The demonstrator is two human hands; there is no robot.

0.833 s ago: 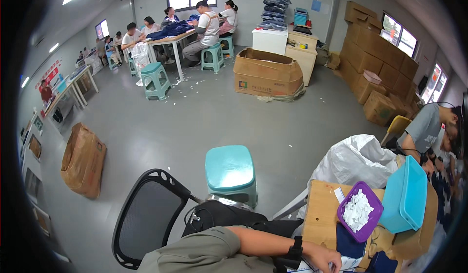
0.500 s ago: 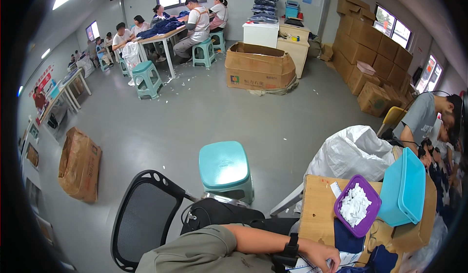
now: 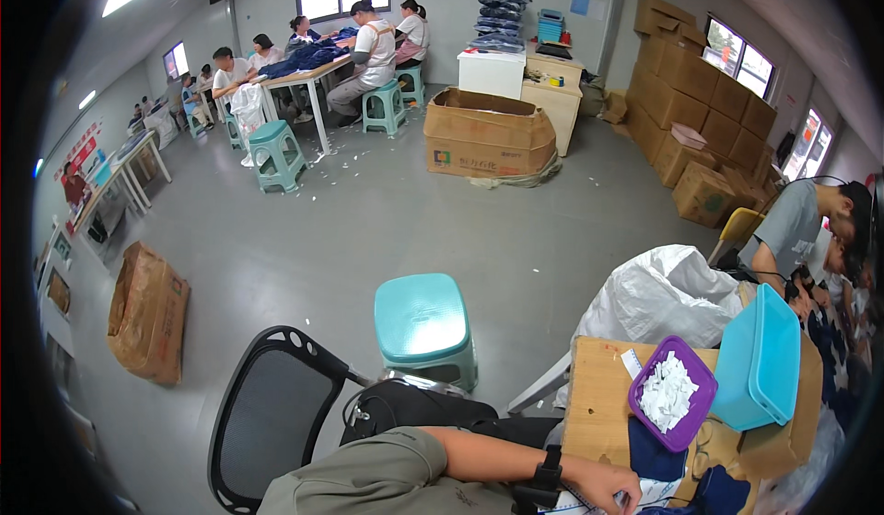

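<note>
My left hand [image 3: 610, 488] lies at the lower edge, over the near part of a wooden table [image 3: 594, 395]. Its fingers are curled down and pressed together; whatever they hold is hidden. Beneath and beside it is a white sheet with blue marks [image 3: 656, 491]. Dark blue cloth pieces [image 3: 723, 492] lie just right of the hand, and a flat navy piece [image 3: 656, 451] lies beyond it. A black band with a small device [image 3: 543, 480] circles my left wrist. Above the navy piece stands a purple basket [image 3: 702, 414] full of small white slips [image 3: 669, 391]. My right hand is out of the picture.
A turquoise bin [image 3: 750, 363] and a cardboard box [image 3: 799, 414] stand right of the basket. A white sack [image 3: 654, 289] is behind the table. A turquoise stool [image 3: 422, 317] and black mesh chair [image 3: 276, 405] are left. A co-worker [image 3: 796, 230] handles dark cloth at far right.
The whole view has shifted slightly. My left hand stays by the white sheet, its fingers still curled. At the far left table, a seated person's head is raised a little.
</note>
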